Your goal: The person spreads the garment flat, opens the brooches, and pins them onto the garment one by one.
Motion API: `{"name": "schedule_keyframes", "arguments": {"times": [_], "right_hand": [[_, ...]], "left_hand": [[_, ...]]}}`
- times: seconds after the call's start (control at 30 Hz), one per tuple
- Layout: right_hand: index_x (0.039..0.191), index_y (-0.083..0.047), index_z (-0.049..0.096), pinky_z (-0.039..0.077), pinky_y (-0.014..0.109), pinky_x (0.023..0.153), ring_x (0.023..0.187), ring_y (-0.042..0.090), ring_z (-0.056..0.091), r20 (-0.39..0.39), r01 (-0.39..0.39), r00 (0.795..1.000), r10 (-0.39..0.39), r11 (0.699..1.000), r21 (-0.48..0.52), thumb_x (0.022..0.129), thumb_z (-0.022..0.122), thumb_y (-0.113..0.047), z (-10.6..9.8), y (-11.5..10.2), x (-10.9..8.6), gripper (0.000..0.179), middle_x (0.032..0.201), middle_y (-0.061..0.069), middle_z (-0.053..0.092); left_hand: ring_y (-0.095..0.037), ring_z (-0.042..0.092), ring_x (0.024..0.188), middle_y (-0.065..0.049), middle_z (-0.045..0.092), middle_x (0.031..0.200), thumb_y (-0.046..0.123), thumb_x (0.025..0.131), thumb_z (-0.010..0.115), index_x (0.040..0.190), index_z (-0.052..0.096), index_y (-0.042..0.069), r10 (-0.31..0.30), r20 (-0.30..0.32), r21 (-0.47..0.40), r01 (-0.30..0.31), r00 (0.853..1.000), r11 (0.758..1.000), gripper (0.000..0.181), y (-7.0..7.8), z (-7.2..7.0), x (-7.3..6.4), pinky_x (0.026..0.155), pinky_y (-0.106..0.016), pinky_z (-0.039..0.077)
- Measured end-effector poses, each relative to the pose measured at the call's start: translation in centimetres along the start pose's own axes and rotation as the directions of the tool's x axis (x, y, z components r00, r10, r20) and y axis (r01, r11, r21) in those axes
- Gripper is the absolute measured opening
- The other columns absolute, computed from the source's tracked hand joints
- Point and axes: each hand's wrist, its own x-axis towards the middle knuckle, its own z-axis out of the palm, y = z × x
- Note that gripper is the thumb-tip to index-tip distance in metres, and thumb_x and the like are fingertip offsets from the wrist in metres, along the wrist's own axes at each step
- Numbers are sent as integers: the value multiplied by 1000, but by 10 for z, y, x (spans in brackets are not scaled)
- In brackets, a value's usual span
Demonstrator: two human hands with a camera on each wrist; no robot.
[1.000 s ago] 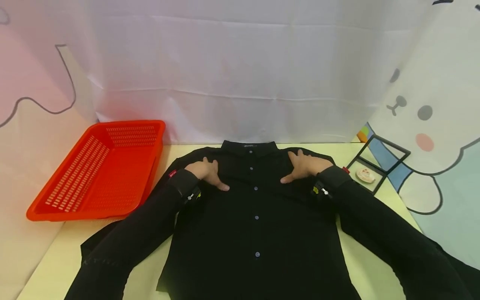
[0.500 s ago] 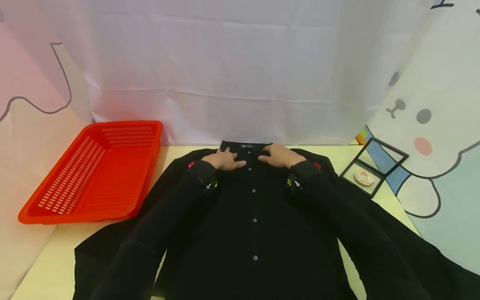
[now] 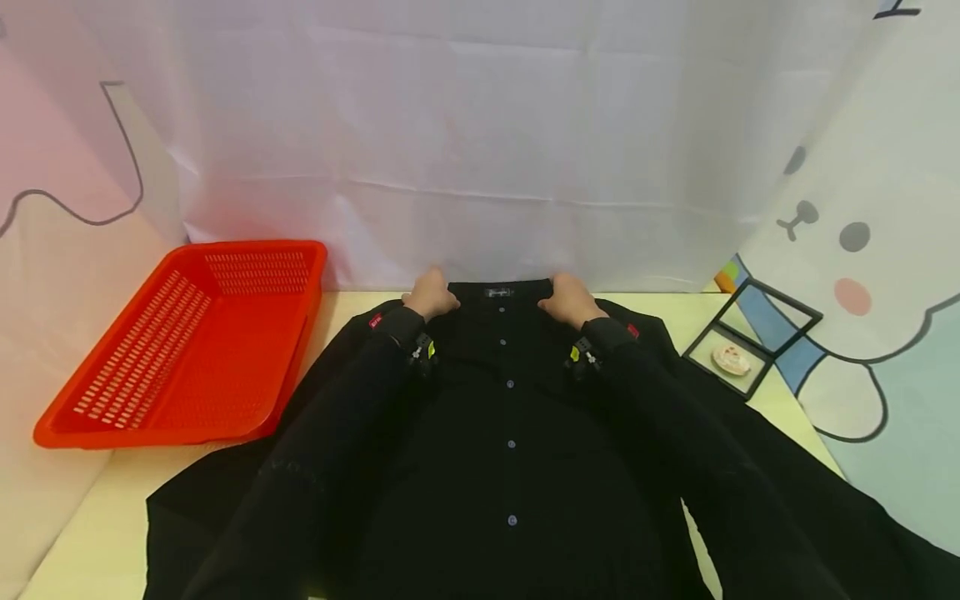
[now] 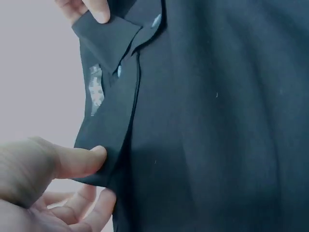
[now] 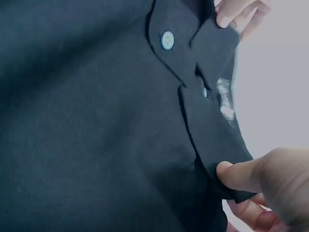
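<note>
Both grips (image 3: 430, 294) (image 3: 572, 302) on collar (image 3: 525, 292), yellow table (image 3: 105, 529), backdrop (image 3: 510, 125).

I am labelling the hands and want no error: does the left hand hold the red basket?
No, the left hand pinches the collar of the black shirt, apart from the red basket.

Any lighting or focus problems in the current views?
Head: the black button-up shirt loses detail, the wearer's dark sleeves nearly blending into it; left wrist: bluish cast, neck label unreadable; right wrist: similar cast, background pale and featureless.
</note>
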Motion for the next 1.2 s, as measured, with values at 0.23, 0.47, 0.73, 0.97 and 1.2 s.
{"name": "schedule_keyframes", "arguments": {"times": [0.23, 0.47, 0.73, 0.97, 1.2], "right_hand": [[140, 9, 53, 48, 55, 106, 127, 47, 56, -147, 70, 987, -67, 997, 15, 100, 66, -13, -10, -7, -1, 47, 142, 31, 55], [136, 8, 57, 51, 55, 101, 118, 47, 61, -245, 111, 962, -118, 993, -41, 100, 69, -15, -6, -5, -5, 45, 131, 30, 62], [146, 7, 47, 54, 52, 83, 102, 44, 67, -129, 91, 986, -101, 993, -81, 104, 59, -13, 2, 0, -25, 48, 129, 31, 62], [151, 5, 42, 47, 58, 107, 133, 45, 54, 107, 253, 965, -241, 961, -117, 101, 66, -31, 3, 3, -112, 66, 149, 29, 50], [161, -2, 28, 19, 82, 111, 149, 63, 16, 235, 214, 957, -169, 960, -182, 81, 78, -65, 34, 17, -214, 113, 166, 34, 15]], "left_hand": [[-41, 62, 120, -23, 63, 135, 12, 98, 70, 135, 64, -2, 141, -209, -2, -145, 968, 989, 40, 0, -15, -6, 104, -54, 49], [-42, 63, 116, -26, 66, 126, 9, 97, 69, 131, 64, -5, 212, -342, -30, -236, 916, 971, 37, -2, -17, -10, 100, -50, 51], [-47, 32, 150, -30, 24, 164, 22, 102, 64, 162, 13, -2, 231, -33, -44, -232, 972, 972, 83, -7, 2, -33, 118, -54, 38], [-44, 23, 156, -24, 22, 168, 43, 96, 72, 163, 24, 5, 404, 319, 146, -466, 857, 873, 91, -7, 11, -143, 123, -58, 29], [-49, 9, 157, -21, 6, 172, 71, 76, 79, 166, 18, 14, 316, 422, 179, -420, 850, 890, 123, -46, 25, -243, 118, -75, 19]]}}
